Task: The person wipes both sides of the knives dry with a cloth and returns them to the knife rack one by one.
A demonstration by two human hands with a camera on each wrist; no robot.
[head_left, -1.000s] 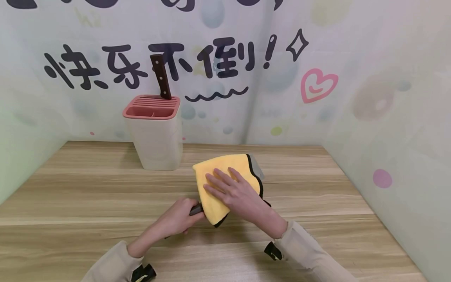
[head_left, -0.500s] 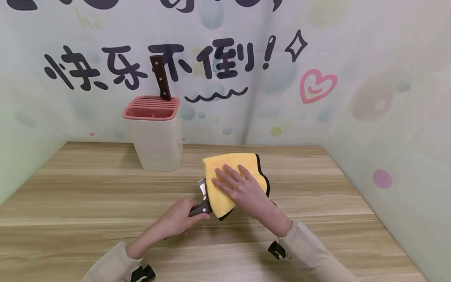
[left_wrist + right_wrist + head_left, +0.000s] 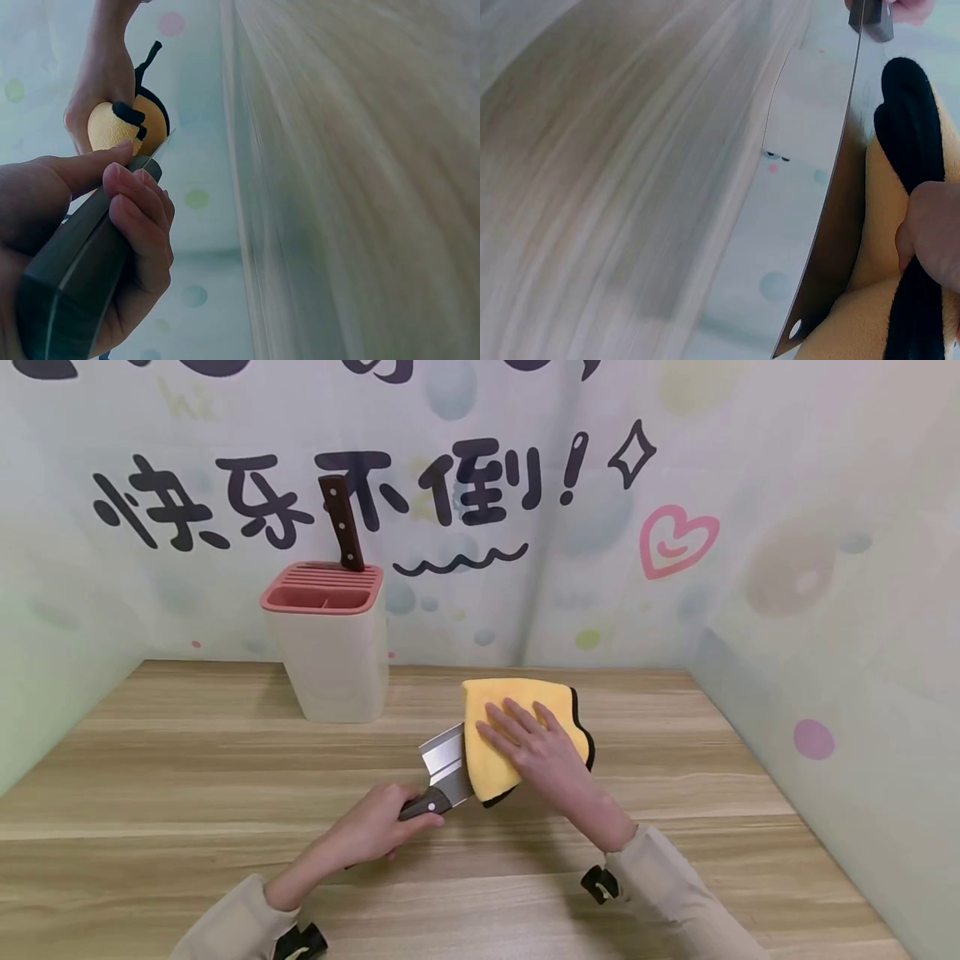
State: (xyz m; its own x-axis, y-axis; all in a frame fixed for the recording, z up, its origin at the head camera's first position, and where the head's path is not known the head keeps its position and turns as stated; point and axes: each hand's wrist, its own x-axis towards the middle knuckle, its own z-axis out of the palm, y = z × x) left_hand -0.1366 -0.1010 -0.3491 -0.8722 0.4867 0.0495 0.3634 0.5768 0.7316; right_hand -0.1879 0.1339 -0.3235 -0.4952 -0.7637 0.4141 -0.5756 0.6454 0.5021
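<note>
My left hand grips the dark riveted handle of a cleaver, its thumb along the handle in the left wrist view. The broad shiny blade points away to the right, above the table. A yellow cloth with black edging covers most of the blade in the head view. On top of the cloth lie the extended fingers of my right hand. In the right wrist view, its thumb presses the black edging from the other side, and the cleaver's edge and a small hole show beside the cloth.
A white knife block with a pink slotted top stands at the back left of the wooden table. One knife's brown handle sticks up from it. Behind is a printed wall sheet.
My right hand and the cloth have slid right and slightly away along the cleaver, uncovering the blade part near the handle. The left hand has stayed nearly in place.
</note>
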